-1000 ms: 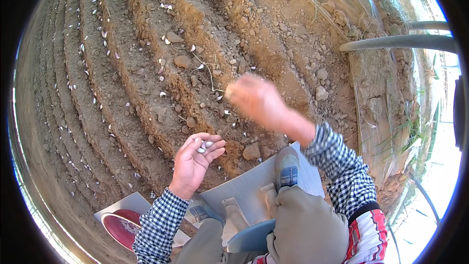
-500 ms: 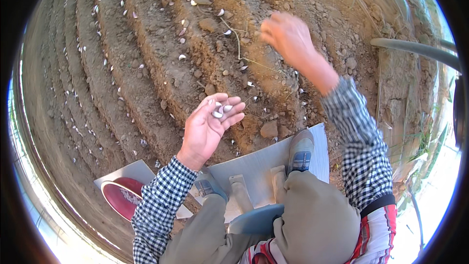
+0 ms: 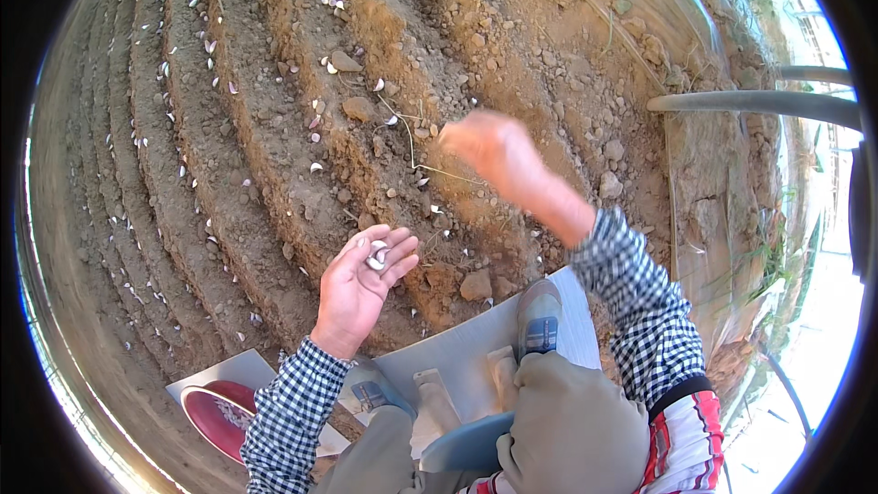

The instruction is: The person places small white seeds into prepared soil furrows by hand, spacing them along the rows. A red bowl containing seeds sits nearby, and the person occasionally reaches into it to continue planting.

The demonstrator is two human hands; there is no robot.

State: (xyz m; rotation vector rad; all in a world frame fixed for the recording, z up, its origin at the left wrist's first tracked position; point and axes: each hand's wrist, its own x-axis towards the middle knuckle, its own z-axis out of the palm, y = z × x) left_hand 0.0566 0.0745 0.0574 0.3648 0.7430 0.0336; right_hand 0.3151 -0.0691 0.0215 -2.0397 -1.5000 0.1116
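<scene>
The left hand [image 3: 352,296] is loosely cupping pale cloves [image 3: 377,257], palm up and best held level against spilling, while the right hand [image 3: 498,154] is hovering over furrowed soil [image 3: 521,55], its grip too blurred to judge.

one head-worn fisheye faces down over the knees [image 3: 572,412] and furrowed soil [image 3: 265,151].

Open room over furrows [image 3: 274,160], left of left hand [image 3: 355,295] and between it and right hand [image 3: 494,151]; thin stalk [image 3: 413,163] lies across ground there. Stone [image 3: 476,285] sits left of right shoe [image 3: 538,318]. Bowl [image 3: 207,413] crowds left sleeve [image 3: 297,402]. Right knee [image 3: 576,416] hems stool [image 3: 465,444]. Pipe [image 3: 750,104] juts in far right.
</scene>
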